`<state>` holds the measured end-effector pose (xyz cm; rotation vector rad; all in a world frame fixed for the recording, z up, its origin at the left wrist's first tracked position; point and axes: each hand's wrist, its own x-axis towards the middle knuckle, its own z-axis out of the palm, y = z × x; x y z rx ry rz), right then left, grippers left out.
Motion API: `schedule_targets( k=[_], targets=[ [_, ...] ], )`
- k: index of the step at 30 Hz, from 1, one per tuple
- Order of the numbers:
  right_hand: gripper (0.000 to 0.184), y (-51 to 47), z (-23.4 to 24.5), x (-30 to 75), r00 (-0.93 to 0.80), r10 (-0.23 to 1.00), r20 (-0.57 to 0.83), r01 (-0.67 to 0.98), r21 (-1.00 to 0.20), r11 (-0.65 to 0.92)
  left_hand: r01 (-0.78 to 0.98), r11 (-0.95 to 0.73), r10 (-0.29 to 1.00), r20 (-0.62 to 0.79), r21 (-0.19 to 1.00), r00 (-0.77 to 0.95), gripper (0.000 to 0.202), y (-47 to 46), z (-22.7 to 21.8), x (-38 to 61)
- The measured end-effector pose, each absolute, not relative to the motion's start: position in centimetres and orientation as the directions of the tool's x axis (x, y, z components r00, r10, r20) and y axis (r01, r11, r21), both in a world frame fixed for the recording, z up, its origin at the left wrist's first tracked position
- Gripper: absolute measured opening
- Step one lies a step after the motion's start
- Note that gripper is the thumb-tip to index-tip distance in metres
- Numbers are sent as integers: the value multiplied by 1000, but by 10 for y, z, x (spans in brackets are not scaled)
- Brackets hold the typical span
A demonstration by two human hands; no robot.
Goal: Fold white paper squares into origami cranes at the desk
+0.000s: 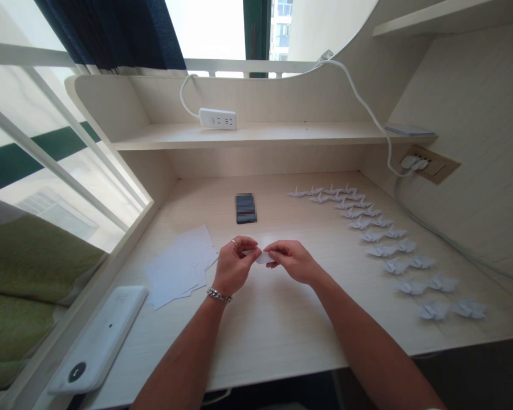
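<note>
Pinching folded paper (264, 257) crosswise, left hand (235, 265), right hand (291, 261)

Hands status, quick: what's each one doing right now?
Left hand: closed, pinching a small folded piece of white paper.
Right hand: closed, pinching the same paper from the other side.

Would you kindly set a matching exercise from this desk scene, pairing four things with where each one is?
Things:
1. chain bracelet
2. white power strip
3. origami paper cranes
4. small folded white paper

Places:
A. pinched between the left hand and right hand
B. in rows on the right of the desk
C. around the left wrist
D. on the shelf

Pairs: 1-C, 2-D, 3-B, 4-A
</note>
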<state>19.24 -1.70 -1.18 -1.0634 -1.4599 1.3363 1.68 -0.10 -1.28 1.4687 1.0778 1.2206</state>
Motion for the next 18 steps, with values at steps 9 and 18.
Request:
schedule_targets(
  k=[9, 18],
  targets=[
    [12, -20, -11, 189, -155, 973, 170, 305, -929, 211, 210, -261, 964, 244, 942, 103, 15, -4, -9, 19],
    [14, -24, -2, 189, -180, 958, 222, 477, -832, 283, 235, -323, 940, 283, 917, 189, 17, -7, -10, 19]
  ],
)
